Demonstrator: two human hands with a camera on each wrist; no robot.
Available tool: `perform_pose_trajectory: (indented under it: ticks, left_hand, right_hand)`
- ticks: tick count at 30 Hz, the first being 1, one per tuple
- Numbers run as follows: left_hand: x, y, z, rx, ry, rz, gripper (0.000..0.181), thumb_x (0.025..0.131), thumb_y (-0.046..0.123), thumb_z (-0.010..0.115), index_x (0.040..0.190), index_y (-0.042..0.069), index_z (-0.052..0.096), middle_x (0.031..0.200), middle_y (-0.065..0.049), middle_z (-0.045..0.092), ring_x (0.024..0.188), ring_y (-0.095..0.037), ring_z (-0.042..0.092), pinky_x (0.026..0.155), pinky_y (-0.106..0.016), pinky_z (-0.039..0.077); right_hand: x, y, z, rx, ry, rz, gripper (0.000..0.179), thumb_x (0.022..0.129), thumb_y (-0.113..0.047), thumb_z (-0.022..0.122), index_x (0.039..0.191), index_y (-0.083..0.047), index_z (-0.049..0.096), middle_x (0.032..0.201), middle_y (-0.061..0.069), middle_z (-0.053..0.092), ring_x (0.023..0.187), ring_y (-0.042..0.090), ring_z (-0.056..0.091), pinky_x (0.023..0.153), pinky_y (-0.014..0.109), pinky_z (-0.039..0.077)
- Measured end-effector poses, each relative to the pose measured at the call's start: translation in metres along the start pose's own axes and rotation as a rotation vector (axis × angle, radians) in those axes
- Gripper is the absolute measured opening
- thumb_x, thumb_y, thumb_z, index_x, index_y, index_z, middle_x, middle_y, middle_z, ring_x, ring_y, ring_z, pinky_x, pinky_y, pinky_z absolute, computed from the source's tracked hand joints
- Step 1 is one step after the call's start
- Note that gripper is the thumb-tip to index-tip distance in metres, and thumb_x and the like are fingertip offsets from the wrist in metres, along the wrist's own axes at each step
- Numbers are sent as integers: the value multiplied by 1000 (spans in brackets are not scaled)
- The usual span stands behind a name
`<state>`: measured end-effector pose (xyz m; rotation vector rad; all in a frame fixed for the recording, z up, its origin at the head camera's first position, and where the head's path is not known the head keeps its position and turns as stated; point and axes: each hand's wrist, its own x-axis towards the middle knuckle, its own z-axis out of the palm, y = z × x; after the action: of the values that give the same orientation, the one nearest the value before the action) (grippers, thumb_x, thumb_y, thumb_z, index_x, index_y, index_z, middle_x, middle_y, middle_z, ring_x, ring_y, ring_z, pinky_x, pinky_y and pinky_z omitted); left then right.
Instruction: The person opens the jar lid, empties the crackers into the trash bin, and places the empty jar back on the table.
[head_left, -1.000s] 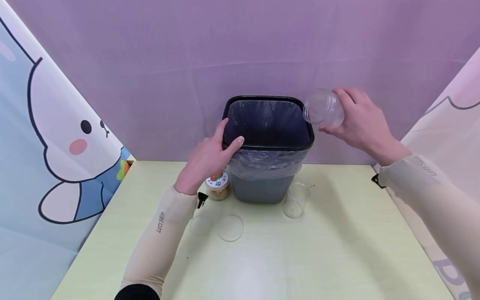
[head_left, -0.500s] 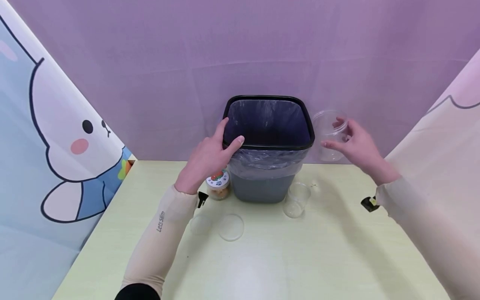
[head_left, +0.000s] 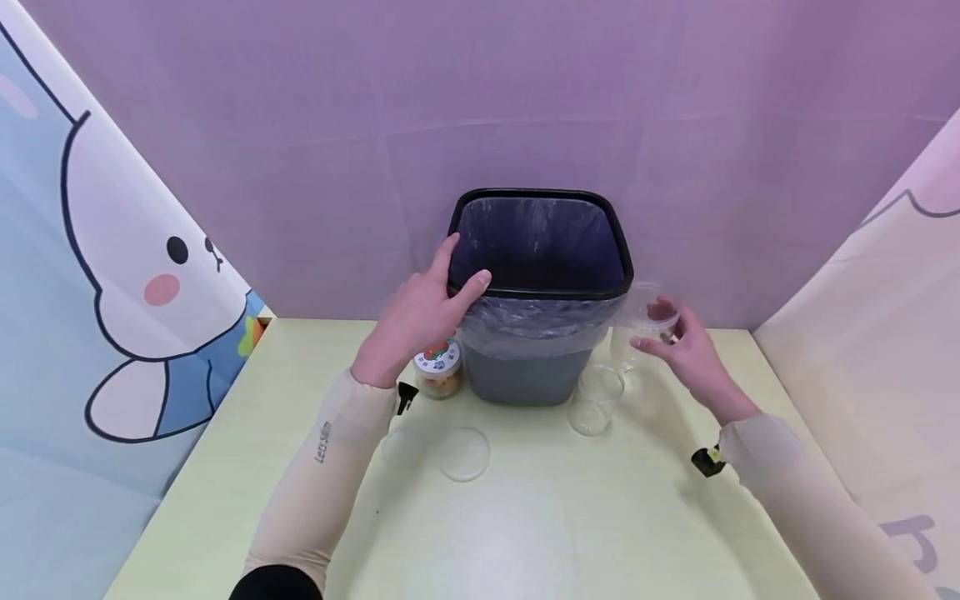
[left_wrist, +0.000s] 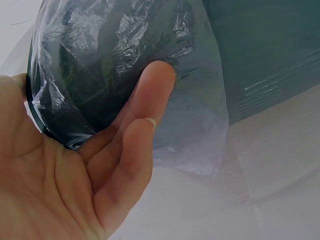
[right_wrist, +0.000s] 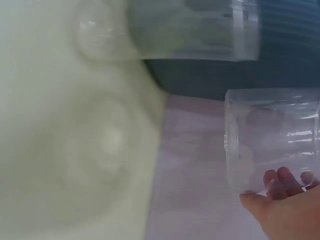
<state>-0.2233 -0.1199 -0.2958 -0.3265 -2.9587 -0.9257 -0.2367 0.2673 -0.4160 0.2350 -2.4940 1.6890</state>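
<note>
A grey trash bin (head_left: pixel 528 375) with a black rim and clear liner stands at the table's back. My left hand (head_left: pixel 416 317) grips the rim at its left; in the left wrist view several fingers (left_wrist: pixel 155 87) lie against the liner (left_wrist: pixel 195 110) outside. To the bin's right, my right hand (head_left: pixel 693 358) holds a clear plastic jar (head_left: pixel 637 333) by its side, mouth up. The right wrist view has this jar (right_wrist: pixel 265 135) above the table, apart from it. Another clear jar (head_left: pixel 595 400) stands beside the bin, open at the top.
A lidded jar (head_left: pixel 438 371) with brownish contents stands left of the bin, below my left hand. Two clear round lids (head_left: pixel 463 454) lie flat in front. A purple cloth (head_left: pixel 337 167) hangs right behind the bin.
My right hand has come down from beside the bin's rim toward the table with the jar, turning it from tilted to upright. The left hand has stayed on the rim.
</note>
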Motion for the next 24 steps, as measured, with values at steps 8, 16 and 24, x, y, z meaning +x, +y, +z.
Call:
perform_pose_trajectory:
  ticks: [8, 16, 24]
  left_hand:
    - [0, 0, -1, 2, 1, -3, 94, 85, 86, 26, 160, 35, 1, 55, -9, 51, 44, -28, 48, 43, -39, 37]
    - [0, -1, 0, -4, 8, 3, 94, 86, 86, 26, 160, 34, 2, 56, -9, 51, 45, -28, 49, 45, -40, 38]
    - [-1, 0, 0, -20, 4, -1, 94, 86, 86, 26, 160, 35, 0, 54, -9, 50, 42, -28, 46, 43, -38, 36]
  right_hand:
    - [-14, 40, 14, 66, 9, 75, 79, 88, -11, 76, 149, 2, 27, 148, 24, 39, 137, 37, 34, 112, 58, 25]
    - [-23, 71, 20, 53, -3, 85, 87, 88, -12, 76, 153, 3, 20, 153, 26, 35, 141, 42, 30, 113, 60, 22]
    - [-30, 93, 31, 118, 14, 99, 88, 88, -6, 75, 153, 1, 17, 155, 25, 31, 144, 41, 25, 116, 58, 18]
